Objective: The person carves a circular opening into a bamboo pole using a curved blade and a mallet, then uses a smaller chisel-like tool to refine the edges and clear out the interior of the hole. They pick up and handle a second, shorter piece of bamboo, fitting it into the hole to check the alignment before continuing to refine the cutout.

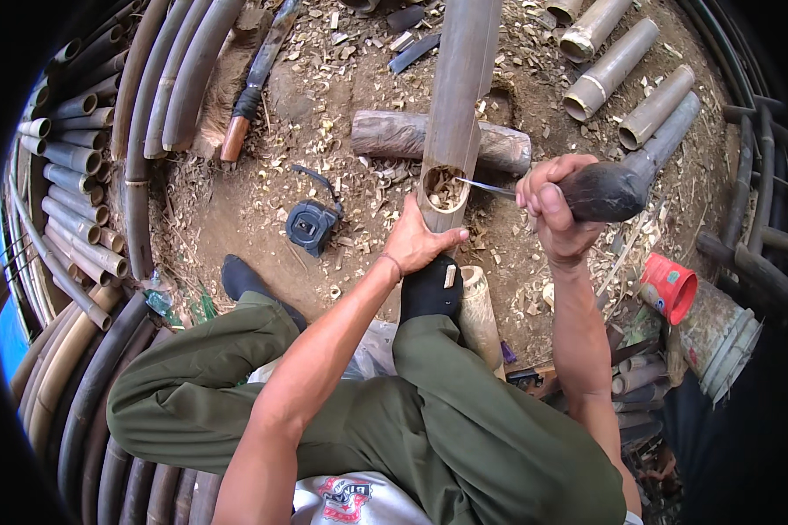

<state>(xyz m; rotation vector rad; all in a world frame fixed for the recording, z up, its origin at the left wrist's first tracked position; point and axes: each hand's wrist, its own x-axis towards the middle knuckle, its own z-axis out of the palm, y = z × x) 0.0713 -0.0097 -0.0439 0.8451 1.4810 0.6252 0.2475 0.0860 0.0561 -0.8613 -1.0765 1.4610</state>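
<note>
A thick bamboo pole runs from the far edge toward me, resting across a short log. Near its close end an oval opening is cut in the wall, with pale shavings inside. My left hand grips the pole just below this opening, thumb to the right. In my right hand, closed in a fist, is a knife with a bulky dark handle. Its thin blade points left, the tip at the opening's right edge. My dark-socked foot is at the pole's near end, with a small wood chip on it.
A black tape measure lies on the chip-strewn ground. Farther left is a machete with a wooden handle. Cut bamboo tubes lie at the far right; long bamboo poles line the left. A red cup sits by a dirty bucket.
</note>
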